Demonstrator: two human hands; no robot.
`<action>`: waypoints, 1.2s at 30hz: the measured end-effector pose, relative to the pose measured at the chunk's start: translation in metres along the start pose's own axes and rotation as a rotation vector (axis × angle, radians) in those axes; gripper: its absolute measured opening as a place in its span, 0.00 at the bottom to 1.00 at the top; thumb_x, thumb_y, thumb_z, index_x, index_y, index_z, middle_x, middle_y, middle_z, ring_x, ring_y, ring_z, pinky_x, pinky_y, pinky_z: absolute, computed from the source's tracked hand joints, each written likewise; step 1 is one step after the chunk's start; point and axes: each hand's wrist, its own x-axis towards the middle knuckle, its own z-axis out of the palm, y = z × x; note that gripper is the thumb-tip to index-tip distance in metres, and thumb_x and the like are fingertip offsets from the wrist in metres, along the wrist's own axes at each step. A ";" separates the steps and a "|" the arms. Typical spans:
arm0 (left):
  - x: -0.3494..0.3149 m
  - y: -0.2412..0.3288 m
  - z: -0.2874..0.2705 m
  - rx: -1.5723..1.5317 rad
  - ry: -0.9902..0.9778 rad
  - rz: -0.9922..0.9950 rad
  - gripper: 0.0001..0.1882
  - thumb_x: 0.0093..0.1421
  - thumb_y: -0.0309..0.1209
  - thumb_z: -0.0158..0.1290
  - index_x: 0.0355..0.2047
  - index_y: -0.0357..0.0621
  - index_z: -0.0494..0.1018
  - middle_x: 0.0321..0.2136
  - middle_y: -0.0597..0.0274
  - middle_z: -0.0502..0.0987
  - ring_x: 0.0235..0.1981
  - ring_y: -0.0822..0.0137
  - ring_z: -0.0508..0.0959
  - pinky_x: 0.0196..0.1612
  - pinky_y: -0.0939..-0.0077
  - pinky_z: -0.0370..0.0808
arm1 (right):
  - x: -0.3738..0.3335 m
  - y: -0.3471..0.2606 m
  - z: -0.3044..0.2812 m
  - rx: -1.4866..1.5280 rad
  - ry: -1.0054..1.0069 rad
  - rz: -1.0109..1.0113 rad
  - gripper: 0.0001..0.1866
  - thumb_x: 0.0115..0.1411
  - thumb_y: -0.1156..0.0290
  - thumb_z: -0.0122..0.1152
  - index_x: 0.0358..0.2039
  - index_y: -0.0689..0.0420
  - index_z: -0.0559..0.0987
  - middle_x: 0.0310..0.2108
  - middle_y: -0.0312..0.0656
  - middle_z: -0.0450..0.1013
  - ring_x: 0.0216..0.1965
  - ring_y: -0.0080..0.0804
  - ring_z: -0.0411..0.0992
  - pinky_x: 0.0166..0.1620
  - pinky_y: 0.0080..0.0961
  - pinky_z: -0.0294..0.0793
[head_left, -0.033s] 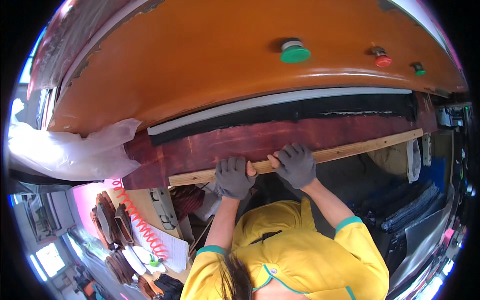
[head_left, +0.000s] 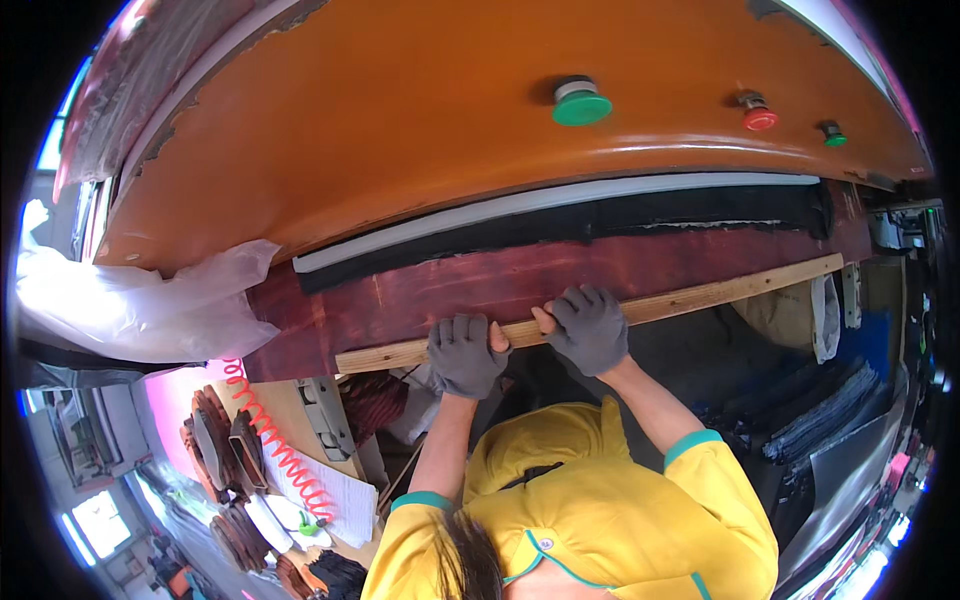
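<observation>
The left hand (head_left: 468, 355) and right hand (head_left: 588, 330) are clamping the wooden strip (head_left: 715, 294), seemingly stiff, probably light, best held near mid-length.

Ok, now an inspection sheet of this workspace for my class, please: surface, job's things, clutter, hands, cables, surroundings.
Surface: dark red board, visibly scuffed.
Job's things: wooden strip along the board's near edge.
Clutter: white plastic sheeting at the board's left end; papers and brown pieces lower left.
Hands: left hand and right hand, grey-gloved, both closed over the strip.
Cables: coiled red line at left; cord or hose, cannot tell.
Surroundings: orange panel with green buttons and a red button.
</observation>
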 end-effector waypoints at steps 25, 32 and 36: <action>0.004 -0.018 -0.044 -0.048 0.266 -0.151 0.16 0.60 0.29 0.51 0.49 0.43 0.72 0.49 0.54 0.74 0.51 0.48 0.71 0.53 0.51 0.63 | 0.051 -0.058 -0.025 0.041 0.177 -0.007 0.41 0.46 0.57 0.73 0.58 0.57 0.66 0.57 0.53 0.62 0.52 0.53 0.66 0.55 0.45 0.65; -0.035 -0.019 -0.044 0.073 0.257 -0.065 0.17 0.59 0.30 0.47 0.47 0.42 0.76 0.51 0.58 0.75 0.55 0.54 0.70 0.56 0.54 0.60 | 0.076 -0.063 -0.014 0.252 -0.181 -0.028 0.49 0.33 0.61 0.77 0.58 0.53 0.64 0.59 0.55 0.59 0.58 0.55 0.62 0.57 0.42 0.67; -0.063 -0.015 -0.051 0.052 0.246 -0.063 0.17 0.57 0.32 0.49 0.46 0.46 0.78 0.51 0.62 0.75 0.54 0.56 0.71 0.56 0.55 0.61 | 0.049 -0.053 -0.031 0.920 -0.112 0.123 0.53 0.28 0.62 0.79 0.59 0.51 0.66 0.54 0.49 0.64 0.56 0.47 0.66 0.56 0.38 0.69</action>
